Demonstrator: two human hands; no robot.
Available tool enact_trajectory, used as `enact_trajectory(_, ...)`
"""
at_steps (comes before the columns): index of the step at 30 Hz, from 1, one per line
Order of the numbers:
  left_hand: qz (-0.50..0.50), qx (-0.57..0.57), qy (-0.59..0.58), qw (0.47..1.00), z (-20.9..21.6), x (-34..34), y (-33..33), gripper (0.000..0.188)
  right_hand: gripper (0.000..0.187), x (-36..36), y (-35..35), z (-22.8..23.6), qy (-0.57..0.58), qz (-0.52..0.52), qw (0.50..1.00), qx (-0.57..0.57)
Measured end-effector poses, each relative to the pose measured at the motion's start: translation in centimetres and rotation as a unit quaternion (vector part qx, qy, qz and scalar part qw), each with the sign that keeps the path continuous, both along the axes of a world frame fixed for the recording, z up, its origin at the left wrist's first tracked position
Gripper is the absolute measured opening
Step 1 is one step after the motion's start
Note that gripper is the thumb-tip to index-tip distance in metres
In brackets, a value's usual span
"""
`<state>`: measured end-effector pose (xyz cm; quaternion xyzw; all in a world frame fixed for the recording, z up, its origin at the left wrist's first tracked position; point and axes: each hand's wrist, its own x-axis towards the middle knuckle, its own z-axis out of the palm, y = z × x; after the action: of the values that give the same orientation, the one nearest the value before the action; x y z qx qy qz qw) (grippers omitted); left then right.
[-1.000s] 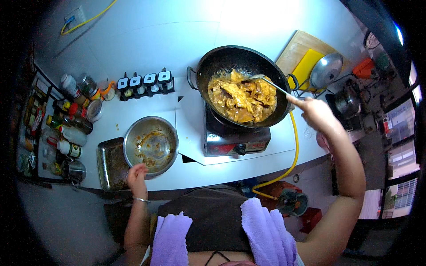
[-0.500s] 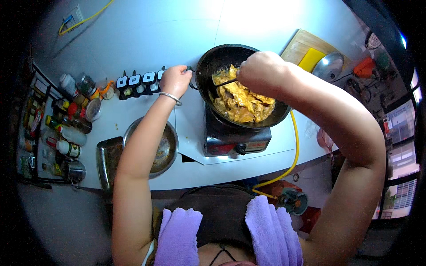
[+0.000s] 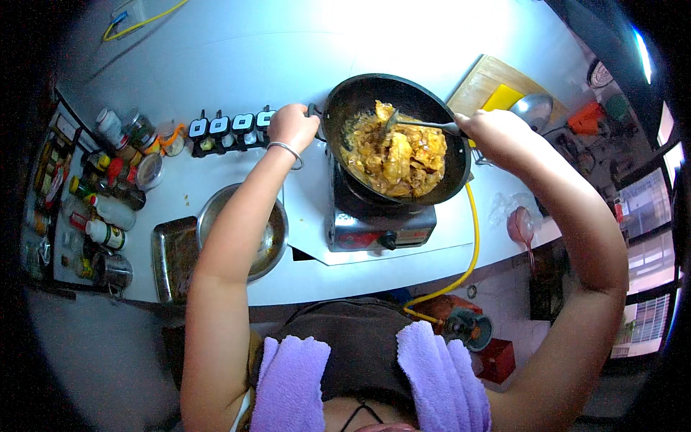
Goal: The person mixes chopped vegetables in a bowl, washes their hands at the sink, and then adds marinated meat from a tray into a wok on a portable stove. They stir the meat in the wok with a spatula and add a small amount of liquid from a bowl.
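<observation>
A black wok (image 3: 392, 88), tilted toward me, sits over a tabletop gas stove (image 3: 385, 234). It holds yellow-brown chunks of food in sauce (image 3: 403, 162), heaped toward the right and near side. My left hand (image 3: 294, 125) is closed around the wok's left loop handle (image 3: 315, 119). In my right hand (image 3: 497, 135), at the wok's right rim, is the handle of a dark spatula (image 3: 432, 126). Its blade end reaches left into the upper part of the food, partly hidden by it.
Left of the stove lie a metal bowl (image 3: 279, 241) and a rectangular metal tray (image 3: 171, 252). A spice-box rack (image 3: 230, 133) stands behind, with several bottles (image 3: 115, 212) farther left. At the back right are a cutting board (image 3: 471, 85) and metal lid (image 3: 534, 109). A yellow gas hose (image 3: 473, 248) runs downward.
My right hand has swung right from over the wok to its right rim, bringing the spatula across the food. The food is heaped differently. My left hand keeps the wok handle and has shifted slightly right.
</observation>
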<state>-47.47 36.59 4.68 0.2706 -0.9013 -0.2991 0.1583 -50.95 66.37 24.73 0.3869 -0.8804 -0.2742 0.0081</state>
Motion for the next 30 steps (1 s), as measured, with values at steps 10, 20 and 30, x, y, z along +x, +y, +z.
enact_trajectory(10,-0.011,0.010,0.029,0.999,-0.4,-1.0,0.0,0.029,0.062,7.0,8.2,4.4,-0.273,-0.237,0.923,-0.133)
enact_trajectory(20,-0.019,-0.007,0.039,0.999,-0.5,-2.2,-0.3,0.026,0.060,6.9,9.8,0.9,-0.266,-0.220,0.938,-0.036)
enact_trajectory(30,-0.040,-0.013,0.051,0.998,-0.7,-1.9,-1.2,0.019,0.064,3.8,6.1,-10.7,-0.204,-0.105,0.969,-0.090)
